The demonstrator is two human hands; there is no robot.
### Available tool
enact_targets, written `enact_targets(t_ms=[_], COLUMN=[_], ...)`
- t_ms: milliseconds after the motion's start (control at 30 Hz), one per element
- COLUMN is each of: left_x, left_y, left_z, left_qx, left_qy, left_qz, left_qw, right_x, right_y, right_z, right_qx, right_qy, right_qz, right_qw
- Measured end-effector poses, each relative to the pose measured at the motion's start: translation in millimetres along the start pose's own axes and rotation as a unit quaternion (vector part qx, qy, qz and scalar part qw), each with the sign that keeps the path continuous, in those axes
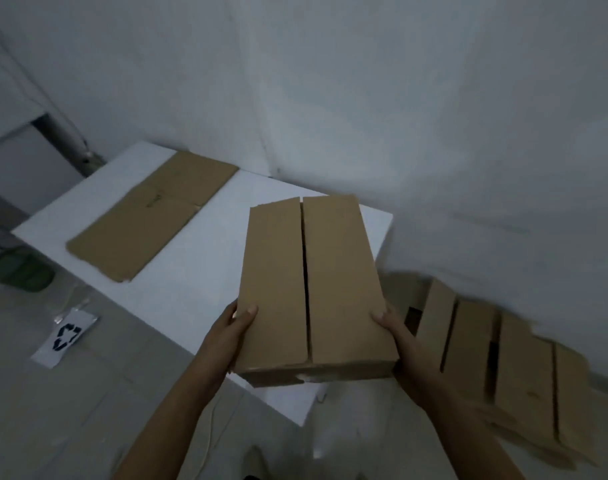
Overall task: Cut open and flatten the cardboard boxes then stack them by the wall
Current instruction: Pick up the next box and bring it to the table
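Note:
I hold a closed brown cardboard box (313,289) above the near corner of a white table (198,271). Its two top flaps meet along a dark centre seam. My left hand (235,327) grips its near left edge, thumb on top. My right hand (392,327) grips its near right edge, thumb on top as well. A flattened cardboard sheet (150,213) lies on the far left part of the table. Several more closed boxes (503,368) stand in a row on the floor at the right, along the wall.
Grey walls (365,98) meet in a corner behind the table. A white bag with a recycling symbol (65,337) lies on the tiled floor at the left, next to a green item (18,268). A thin cord (209,431) trails on the floor.

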State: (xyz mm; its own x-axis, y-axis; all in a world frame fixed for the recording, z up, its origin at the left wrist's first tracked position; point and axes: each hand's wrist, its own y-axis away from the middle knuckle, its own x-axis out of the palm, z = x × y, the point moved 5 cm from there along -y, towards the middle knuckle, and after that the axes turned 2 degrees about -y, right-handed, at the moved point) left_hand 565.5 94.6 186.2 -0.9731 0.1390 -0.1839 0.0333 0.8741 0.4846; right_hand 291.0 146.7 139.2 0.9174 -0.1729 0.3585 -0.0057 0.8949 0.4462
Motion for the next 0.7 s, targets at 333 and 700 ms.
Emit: enact_targets(t_ms=[333, 700], left_x=[-137.7, -184.0], left_y=[-117.9, -235.3], left_z=[-20.8, -79.1], left_qx=[0.136, -0.014], left_qy=[-0.156, -0.079], left_qz=[-0.069, 0.190], left_qw=[0.976, 0.979], right_x=[167.5, 321.3], right_y=[-108.6, -191.8], right_z=[19.6, 23.2], right_qx=[-0.026, -0.058], right_qy=[0.146, 0.427], right_qz=[-0.106, -0.288], right_qw=[0.983, 0.855])
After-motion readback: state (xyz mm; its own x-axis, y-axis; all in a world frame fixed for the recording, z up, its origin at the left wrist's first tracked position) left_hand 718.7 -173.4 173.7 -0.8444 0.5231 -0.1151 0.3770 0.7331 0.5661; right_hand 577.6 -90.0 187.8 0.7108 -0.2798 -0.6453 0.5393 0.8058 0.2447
